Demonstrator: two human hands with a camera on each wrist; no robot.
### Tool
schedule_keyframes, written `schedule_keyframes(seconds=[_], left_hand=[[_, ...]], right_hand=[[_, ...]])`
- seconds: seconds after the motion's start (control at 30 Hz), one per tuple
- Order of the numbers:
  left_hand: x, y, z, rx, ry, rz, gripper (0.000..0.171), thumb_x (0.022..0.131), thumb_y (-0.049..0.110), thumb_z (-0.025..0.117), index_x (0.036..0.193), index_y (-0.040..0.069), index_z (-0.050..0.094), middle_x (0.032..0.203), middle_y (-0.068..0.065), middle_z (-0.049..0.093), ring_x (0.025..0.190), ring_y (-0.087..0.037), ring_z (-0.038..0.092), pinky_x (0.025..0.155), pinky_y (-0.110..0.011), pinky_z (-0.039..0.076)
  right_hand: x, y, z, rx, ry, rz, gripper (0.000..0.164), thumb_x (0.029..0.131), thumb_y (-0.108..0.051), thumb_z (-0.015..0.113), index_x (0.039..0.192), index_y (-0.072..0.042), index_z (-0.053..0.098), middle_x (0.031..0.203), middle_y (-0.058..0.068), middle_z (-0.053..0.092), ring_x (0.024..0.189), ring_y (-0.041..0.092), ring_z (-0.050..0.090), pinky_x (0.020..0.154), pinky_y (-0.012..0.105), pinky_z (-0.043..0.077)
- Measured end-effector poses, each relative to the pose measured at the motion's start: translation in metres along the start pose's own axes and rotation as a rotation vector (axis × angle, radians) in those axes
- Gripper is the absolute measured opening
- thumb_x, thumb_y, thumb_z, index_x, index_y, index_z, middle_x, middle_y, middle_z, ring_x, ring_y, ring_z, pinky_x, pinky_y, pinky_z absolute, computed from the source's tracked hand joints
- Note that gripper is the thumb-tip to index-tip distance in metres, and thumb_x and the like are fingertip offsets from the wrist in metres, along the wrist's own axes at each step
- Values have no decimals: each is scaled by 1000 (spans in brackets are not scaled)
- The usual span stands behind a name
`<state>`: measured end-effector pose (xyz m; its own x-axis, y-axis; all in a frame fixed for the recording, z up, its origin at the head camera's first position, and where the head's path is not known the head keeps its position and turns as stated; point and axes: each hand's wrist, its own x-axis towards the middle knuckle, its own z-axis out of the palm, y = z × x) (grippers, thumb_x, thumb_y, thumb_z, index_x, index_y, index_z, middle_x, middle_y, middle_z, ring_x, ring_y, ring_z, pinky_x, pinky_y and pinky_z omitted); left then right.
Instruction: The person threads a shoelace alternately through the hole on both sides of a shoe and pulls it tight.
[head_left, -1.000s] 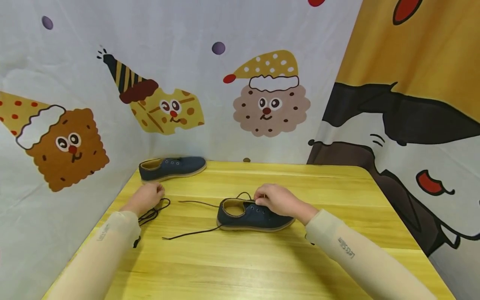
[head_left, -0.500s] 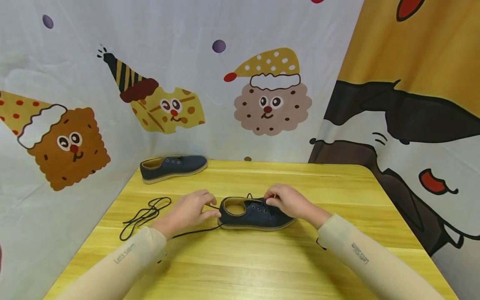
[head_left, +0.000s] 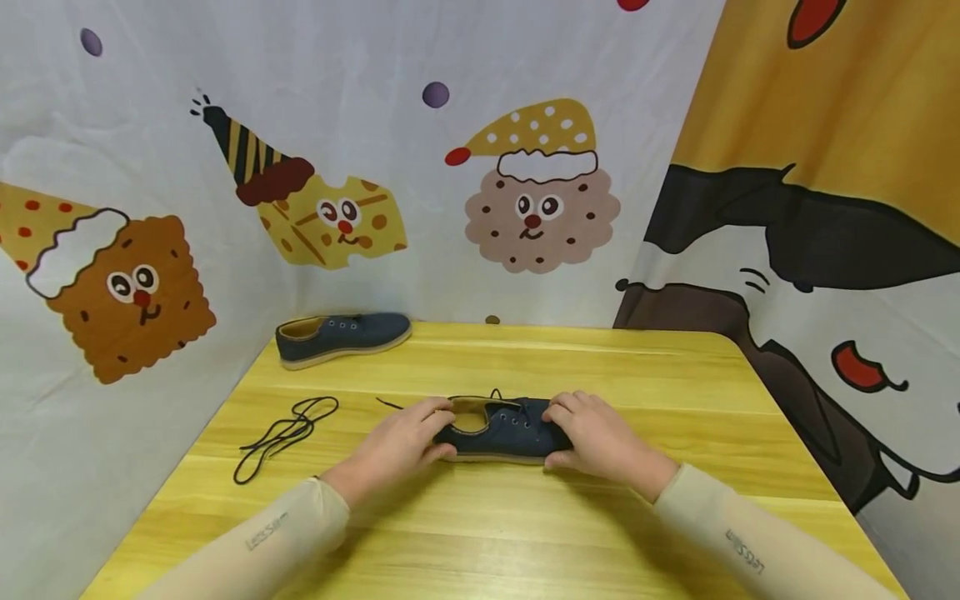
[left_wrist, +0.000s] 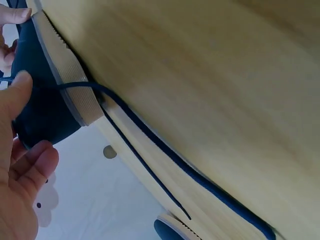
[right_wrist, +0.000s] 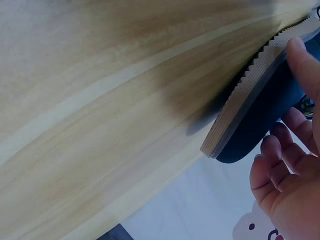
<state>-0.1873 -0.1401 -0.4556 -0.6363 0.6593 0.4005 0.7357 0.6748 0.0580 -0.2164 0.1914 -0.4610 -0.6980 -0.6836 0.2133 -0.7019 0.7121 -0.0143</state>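
Currently, fingers of the left hand (head_left: 401, 442) and right hand (head_left: 600, 433) clamp the navy shoe (head_left: 495, 437) at heel and toe, respectively. A looped lace (head_left: 292, 432) lies left of the left fingers.

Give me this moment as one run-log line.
left hand: holds heel of tan-soled navy fabric shoe; right hand: holds its toe; left: loose thin black shoelace; back left: second navy fabric shoe

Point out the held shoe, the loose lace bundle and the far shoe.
Held shoe (head_left: 495, 441), head view: near side.
Loose lace bundle (head_left: 287, 434), head view: middle strands.
Far shoe (head_left: 342, 339), head view: near side.
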Motion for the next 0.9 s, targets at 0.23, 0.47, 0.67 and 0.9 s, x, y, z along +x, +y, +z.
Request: schedule_keyframes(seconds=[0.23,0.47,0.67,0.9], left_hand=[[1,-1,3,15,6,6,44,81,39,65,113,10,57,118,-3,50,103,-17,51,80,-33,46],[3,-1,4,57,30,-10,43,82,34,65,115,9,54,118,-4,49,103,-17,51,80,-32,45],[4,-2,3,67,74,-36,33,83,27,63,111,10,55,116,-2,49,100,-14,51,79,-29,45],[-1,-1,5,50,130,19,21,79,21,67,96,10,60,97,-1,55,88,-14,53,74,-28,46]], right_hand=[[1,-2,3,-7,-7,27,62,63,-58,70,109,-18,59,112,-2,49,97,16,44,85,37,36],[1,0,5,-34,29,2,58,67,-56,70,108,-16,61,108,-1,51,96,18,45,82,40,38],[10,15,9,-86,57,-9,54,70,-51,70,106,-11,63,105,3,54,93,23,47,77,43,40],[29,45,16,-95,52,51,53,70,-48,72,106,-11,63,105,5,55,91,25,48,78,42,41]])
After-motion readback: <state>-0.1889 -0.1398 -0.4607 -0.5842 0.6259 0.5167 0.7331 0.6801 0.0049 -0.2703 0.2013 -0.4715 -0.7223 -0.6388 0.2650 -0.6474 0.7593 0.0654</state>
